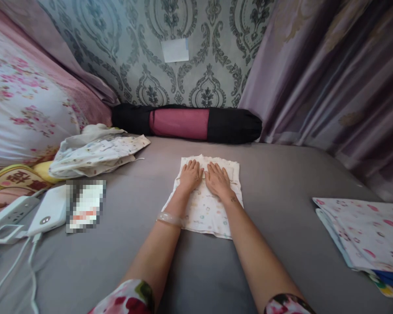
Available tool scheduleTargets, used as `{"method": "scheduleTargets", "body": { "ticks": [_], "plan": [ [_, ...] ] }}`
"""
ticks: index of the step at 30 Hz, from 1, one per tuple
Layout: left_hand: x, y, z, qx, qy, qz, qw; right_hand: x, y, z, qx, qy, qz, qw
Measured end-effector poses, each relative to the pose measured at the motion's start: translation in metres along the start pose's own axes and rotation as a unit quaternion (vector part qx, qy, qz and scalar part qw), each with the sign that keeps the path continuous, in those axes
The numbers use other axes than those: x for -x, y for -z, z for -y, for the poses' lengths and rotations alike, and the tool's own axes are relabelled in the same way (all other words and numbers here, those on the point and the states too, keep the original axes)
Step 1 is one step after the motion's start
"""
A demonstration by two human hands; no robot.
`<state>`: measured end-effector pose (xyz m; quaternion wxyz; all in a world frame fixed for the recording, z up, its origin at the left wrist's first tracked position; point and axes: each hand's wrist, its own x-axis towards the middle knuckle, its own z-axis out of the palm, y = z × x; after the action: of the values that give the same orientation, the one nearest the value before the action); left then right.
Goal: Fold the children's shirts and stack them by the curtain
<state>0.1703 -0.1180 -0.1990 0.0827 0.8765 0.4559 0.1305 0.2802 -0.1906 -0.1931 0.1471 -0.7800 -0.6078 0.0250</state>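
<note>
A small white cloth garment with faint pastel prints [209, 213] lies flat on the grey bed sheet [281, 183]. Its far end appears folded over in a band. My left hand [191, 175] rests palm down on the upper left of the cloth, fingers stretched forward. Beside it, my right hand [218, 179] presses flat on the upper right, fingers also extended. The two hands are close together, with a narrow gap between the thumbs. A translucent bangle [170, 219] circles my left wrist.
Folded printed cloths [363, 231] lie at the right. To the left are a crumpled printed garment [98, 150], a white power bank [49, 209], a power strip [13, 211], cables and a yellow cushion [16, 183]. A black and pink rolled bag [180, 123] lies along the wall.
</note>
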Motion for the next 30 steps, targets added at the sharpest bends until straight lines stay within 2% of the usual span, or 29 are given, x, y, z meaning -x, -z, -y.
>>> {"method": "scheduleTargets", "body": {
  "ticks": [11,20,26,30],
  "plan": [
    [-0.003,0.002,0.007,-0.007,0.082,-0.004,0.997,-0.003,-0.003,-0.019,0.028,-0.087,-0.039,0.995],
    [-0.002,0.003,0.005,-0.016,0.094,-0.018,0.995,0.001,0.0,-0.032,0.022,-0.173,-0.079,0.981],
    [-0.005,0.003,0.007,-0.026,0.083,0.0,0.996,0.0,0.002,-0.031,0.022,-0.182,-0.058,0.981],
    [-0.009,0.009,0.013,-0.042,0.056,-0.001,0.998,-0.003,0.012,-0.034,0.024,-0.18,-0.004,0.983]
  ]
}}
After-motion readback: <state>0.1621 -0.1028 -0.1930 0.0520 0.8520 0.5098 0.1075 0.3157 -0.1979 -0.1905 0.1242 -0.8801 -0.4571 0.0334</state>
